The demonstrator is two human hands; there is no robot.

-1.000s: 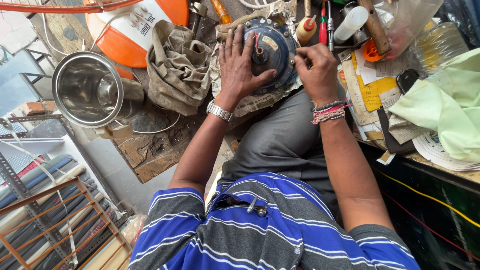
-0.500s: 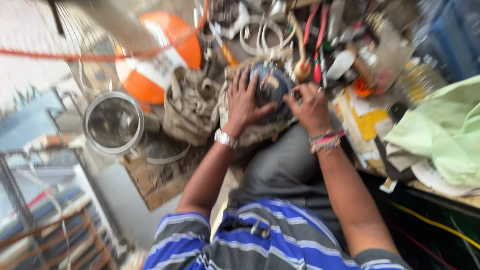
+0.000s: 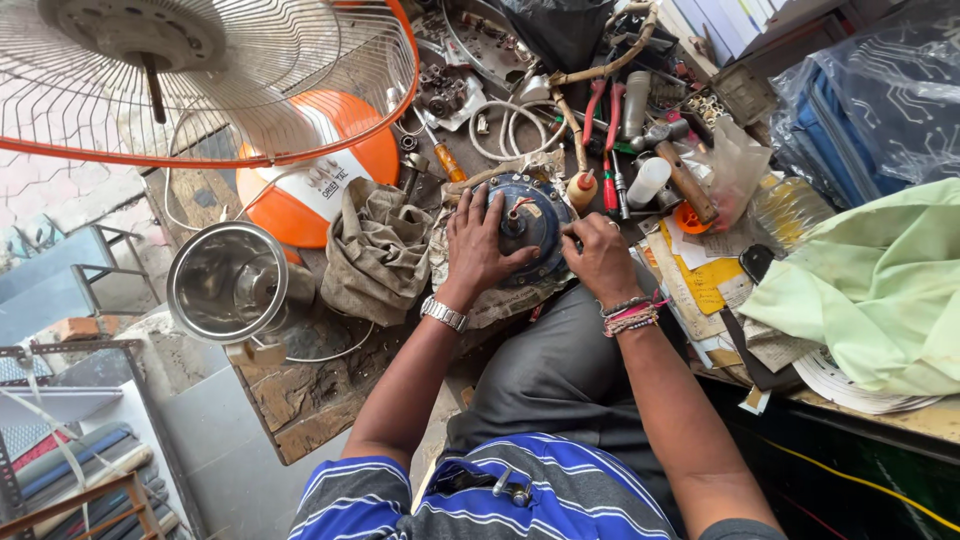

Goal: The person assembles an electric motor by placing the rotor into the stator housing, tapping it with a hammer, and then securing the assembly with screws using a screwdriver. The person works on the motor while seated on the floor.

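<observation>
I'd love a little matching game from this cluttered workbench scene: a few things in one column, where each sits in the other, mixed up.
Things:
1. round dark blue motor housing
2. shiny steel jar
3. wire fan guard with orange rim
4. pale green cloth

Places:
A. far right of the bench
B. top left, above the bench
C. under both hands, left hand and right hand
D. left edge of the bench

Pairs: 1-C, 2-D, 3-B, 4-A

Tools (image 3: 640, 150) and hose coils (image 3: 510, 125) are crowding behind the motor (image 3: 530, 215). Rag (image 3: 375, 250) and steel jar (image 3: 230, 285) are blocking left, papers (image 3: 700, 285) right. Fan guard (image 3: 200, 80) is overhanging. Near side is staying open.
</observation>
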